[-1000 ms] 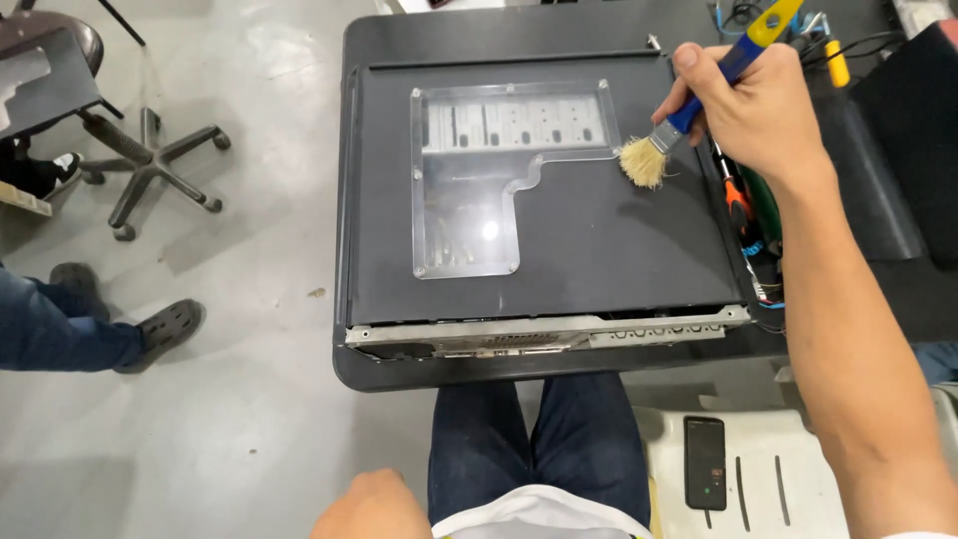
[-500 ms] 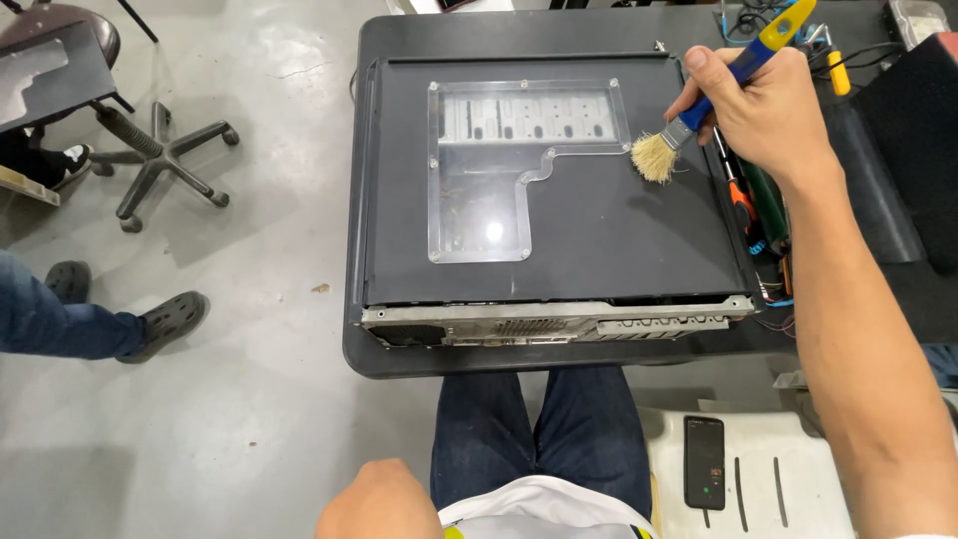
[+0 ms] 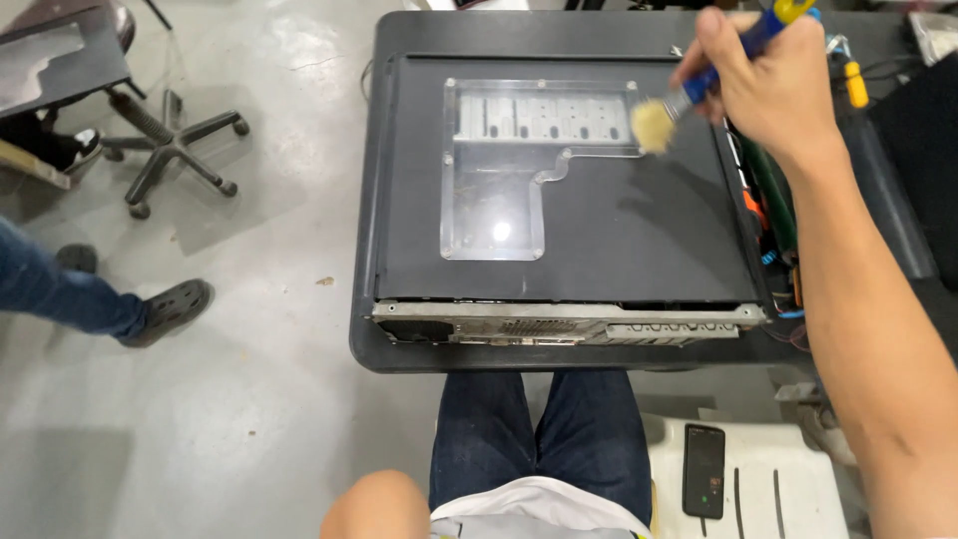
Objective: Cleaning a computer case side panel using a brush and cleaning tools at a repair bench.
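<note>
**Brush at the window edge of a computer case**

The person's right hand (image 3: pixel 773 85) is closed around the blue-and-yellow handle of a small paintbrush (image 3: pixel 689 95), fingers wrapped tight on it near the ferrule, a grip that gives fine control over the pale bristles. The bristles touch the black side panel of a desktop computer case (image 3: pixel 639 230), right at the upper right corner of its clear acrylic window (image 3: pixel 499 170). The brush is tilted, handle up and away from the person, so that the tip meets the seam where window and panel join.

The case lies flat on its side on a dark table (image 3: pixel 399 354), window panel up, with its metal rear face (image 3: pixel 569 321) turned toward the person, which puts the whole panel within easy reach of a seated worker. The person's knees in blue jeans (image 3: pixel 539 439) sit just under the table edge.

The left hand (image 3: pixel 374 504) shows only partly at the bottom edge, low by the lap and holding nothing visible; whether its fingers are open or curled cannot be told.

A black phone (image 3: pixel 704 469) rests on a white surface by the right knee. To the left, an office chair base (image 3: pixel 175 150) stands on the grey floor, and another person's leg and dark shoe (image 3: pixel 165 304) are well apart from the table.
</note>
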